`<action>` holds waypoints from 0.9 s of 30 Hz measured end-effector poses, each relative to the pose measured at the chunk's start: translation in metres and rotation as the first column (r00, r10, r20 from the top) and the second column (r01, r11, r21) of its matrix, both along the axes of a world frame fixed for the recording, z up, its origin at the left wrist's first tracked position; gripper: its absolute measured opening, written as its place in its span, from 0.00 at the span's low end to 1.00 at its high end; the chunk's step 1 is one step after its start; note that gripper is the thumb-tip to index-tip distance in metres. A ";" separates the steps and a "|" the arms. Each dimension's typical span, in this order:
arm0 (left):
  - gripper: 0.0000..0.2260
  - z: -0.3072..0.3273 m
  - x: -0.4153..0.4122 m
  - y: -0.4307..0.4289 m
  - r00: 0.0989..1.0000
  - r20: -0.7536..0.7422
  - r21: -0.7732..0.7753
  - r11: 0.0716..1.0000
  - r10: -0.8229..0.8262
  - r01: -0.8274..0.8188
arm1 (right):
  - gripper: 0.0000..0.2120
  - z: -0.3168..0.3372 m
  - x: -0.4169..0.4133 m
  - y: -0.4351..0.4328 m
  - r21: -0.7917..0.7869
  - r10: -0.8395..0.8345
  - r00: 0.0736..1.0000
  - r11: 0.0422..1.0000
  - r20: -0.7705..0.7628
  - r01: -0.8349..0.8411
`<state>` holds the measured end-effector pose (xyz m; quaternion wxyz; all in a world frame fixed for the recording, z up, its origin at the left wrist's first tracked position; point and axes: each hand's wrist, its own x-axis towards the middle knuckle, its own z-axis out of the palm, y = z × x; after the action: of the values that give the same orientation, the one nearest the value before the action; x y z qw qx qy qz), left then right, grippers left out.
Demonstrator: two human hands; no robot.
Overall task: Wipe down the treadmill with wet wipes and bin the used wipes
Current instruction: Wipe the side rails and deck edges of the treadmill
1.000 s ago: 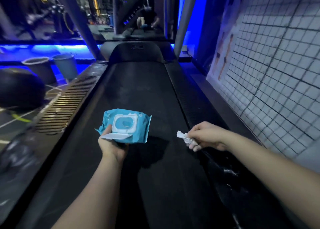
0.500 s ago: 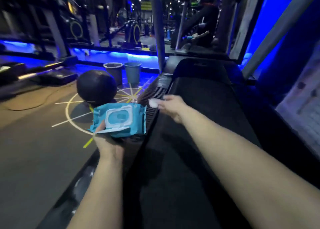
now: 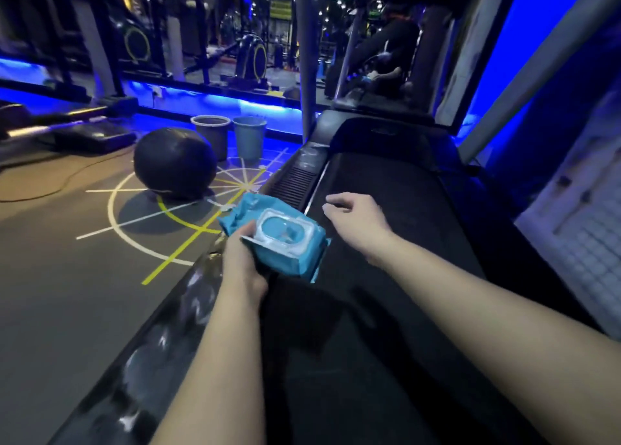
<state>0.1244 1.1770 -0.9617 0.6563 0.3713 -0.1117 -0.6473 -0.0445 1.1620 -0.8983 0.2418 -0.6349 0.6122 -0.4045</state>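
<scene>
Mid-frame, my right hand (image 3: pixel 356 219) now hangs loosely spread and empty; its crumpled wipe is gone, probably binned. My left hand (image 3: pixel 243 259) clutches the wipe pack (image 3: pixel 279 236), lid open, above the treadmill (image 3: pixel 386 310).

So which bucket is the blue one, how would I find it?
Find the big black exercise ball on the gym floor left of the black treadmill. Two round plastic buckets stand just behind it. The light blue bucket is nearer the treadmill; its neighbour is the grey bucket.
</scene>
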 end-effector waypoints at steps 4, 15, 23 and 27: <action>0.15 0.002 -0.062 0.008 0.986 0.029 -0.039 0.986 -0.161 0.162 | 0.07 0.008 -0.053 0.028 -0.257 0.115 0.960 0.949 -0.255 -0.182; 0.20 -0.004 -0.214 0.057 0.890 0.151 0.055 0.903 -0.430 0.426 | 0.07 -0.006 -0.216 0.107 -0.112 0.206 0.795 0.940 -0.571 -0.324; 0.17 -0.029 -0.263 0.099 0.850 0.302 0.145 0.902 -0.431 0.406 | 0.05 -0.054 -0.246 0.160 0.097 0.125 0.875 0.991 -0.467 -0.090; 0.15 -0.043 -0.275 0.107 0.842 0.351 0.191 0.911 -0.411 0.365 | 0.13 -0.063 -0.249 0.157 0.179 0.029 0.881 0.982 -0.472 0.063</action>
<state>-0.1508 1.2843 -1.0043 0.4540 0.4980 -0.2724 -0.6868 -0.2933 1.3194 -0.9617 0.1410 -0.6830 0.6937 -0.1798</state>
